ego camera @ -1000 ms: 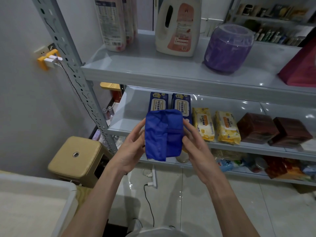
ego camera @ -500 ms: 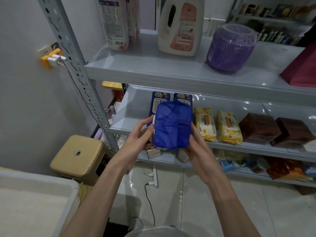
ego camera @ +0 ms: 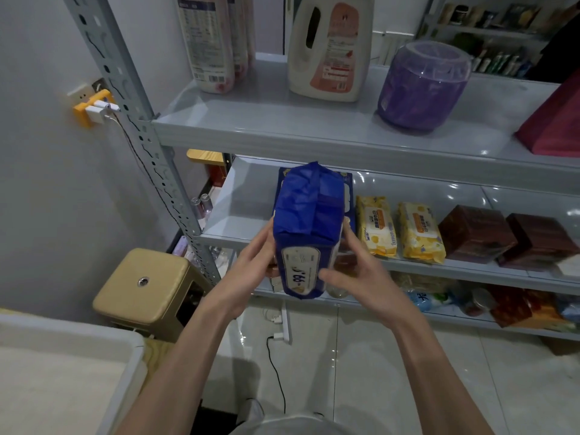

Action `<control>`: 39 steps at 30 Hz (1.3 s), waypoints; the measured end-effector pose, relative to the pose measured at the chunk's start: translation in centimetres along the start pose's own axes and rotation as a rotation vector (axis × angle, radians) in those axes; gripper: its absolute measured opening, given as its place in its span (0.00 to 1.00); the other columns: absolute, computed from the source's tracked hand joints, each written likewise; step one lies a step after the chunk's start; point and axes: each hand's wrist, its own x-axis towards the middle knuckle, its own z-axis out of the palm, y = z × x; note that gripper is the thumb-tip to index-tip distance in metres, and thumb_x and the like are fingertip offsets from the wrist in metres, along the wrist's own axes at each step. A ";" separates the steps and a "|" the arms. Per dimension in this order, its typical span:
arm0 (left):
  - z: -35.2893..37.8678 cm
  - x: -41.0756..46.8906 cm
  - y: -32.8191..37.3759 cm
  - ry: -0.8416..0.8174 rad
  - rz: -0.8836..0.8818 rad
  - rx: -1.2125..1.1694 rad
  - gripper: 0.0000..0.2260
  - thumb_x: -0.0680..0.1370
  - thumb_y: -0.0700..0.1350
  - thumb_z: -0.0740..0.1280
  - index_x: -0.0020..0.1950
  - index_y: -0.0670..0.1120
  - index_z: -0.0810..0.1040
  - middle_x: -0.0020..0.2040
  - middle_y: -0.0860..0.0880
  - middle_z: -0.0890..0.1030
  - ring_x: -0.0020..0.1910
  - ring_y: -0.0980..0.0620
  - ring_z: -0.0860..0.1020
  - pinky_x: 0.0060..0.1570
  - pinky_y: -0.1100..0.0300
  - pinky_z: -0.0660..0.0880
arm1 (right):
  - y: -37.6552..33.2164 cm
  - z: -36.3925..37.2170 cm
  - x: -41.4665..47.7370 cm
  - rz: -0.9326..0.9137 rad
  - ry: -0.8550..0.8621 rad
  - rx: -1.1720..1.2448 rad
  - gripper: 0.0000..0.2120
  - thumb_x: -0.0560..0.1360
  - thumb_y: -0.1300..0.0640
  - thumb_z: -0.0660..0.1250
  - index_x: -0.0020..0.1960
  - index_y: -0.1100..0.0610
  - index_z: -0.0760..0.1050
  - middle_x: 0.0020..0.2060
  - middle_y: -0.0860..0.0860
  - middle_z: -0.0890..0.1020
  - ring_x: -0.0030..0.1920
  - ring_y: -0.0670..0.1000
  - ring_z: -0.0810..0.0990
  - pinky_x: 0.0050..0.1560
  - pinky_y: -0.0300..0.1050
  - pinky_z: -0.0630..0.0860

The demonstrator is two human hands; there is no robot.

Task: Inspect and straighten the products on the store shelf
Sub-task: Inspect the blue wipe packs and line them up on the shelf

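I hold a blue wipes pack (ego camera: pixel 309 227) in front of the middle shelf (ego camera: pixel 238 227), its folded back seam up and a labelled end facing me. My left hand (ego camera: pixel 251 268) grips its left side. My right hand (ego camera: pixel 354 274) holds the right side, thumb across the near end. Behind it a blue pack (ego camera: pixel 349 196) lies on the shelf, mostly hidden. To the right lie two yellow wipes packs (ego camera: pixel 376 227) (ego camera: pixel 420 233) and two dark brown boxes (ego camera: pixel 474 233) (ego camera: pixel 543 240).
The top shelf (ego camera: pixel 282 127) carries a white detergent jug (ego camera: pixel 329 48), tall white packs (ego camera: pixel 213 42), a purple jar (ego camera: pixel 420 86) and a maroon bag (ego camera: pixel 555 120). A tan stool (ego camera: pixel 141 290) stands left of the perforated upright (ego camera: pixel 147 120). A white bin (ego camera: pixel 69 372) is near left.
The blue pack has been tipped and turned in both hands: its labelled end now faces me. It has also moved forward, nearer the middle shelf.
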 end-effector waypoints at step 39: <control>0.8 -0.2 0.3 0.125 -0.050 -0.337 0.26 0.71 0.56 0.74 0.67 0.58 0.70 0.62 0.47 0.82 0.53 0.47 0.86 0.49 0.49 0.84 | 0.7 1.9 -2.2 -0.008 0.061 0.540 0.37 0.71 0.42 0.77 0.76 0.41 0.67 0.70 0.40 0.77 0.69 0.47 0.78 0.57 0.48 0.82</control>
